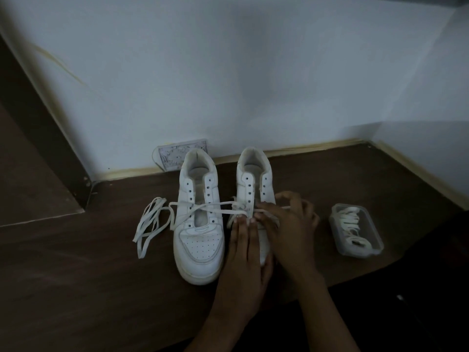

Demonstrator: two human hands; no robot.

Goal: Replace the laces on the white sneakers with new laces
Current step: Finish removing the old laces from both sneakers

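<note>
- I read no brand or text on either white sneaker (199, 235).
- Left hand (245, 252) lies flat on right sneaker (255, 179), fingers straight.
- Right hand (289, 224) fingers pinch lace (203, 207).
- Clear box (356, 231): no readable label.

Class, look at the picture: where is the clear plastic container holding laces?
In the head view, the clear plastic container holding coiled white laces sits on the dark wooden floor at the right, just beyond the right hand and the right-side white sneaker.

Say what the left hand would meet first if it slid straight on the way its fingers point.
Probably the lace crossing just past the left hand's fingertips, on the right sneaker; depth is unclear.
</note>
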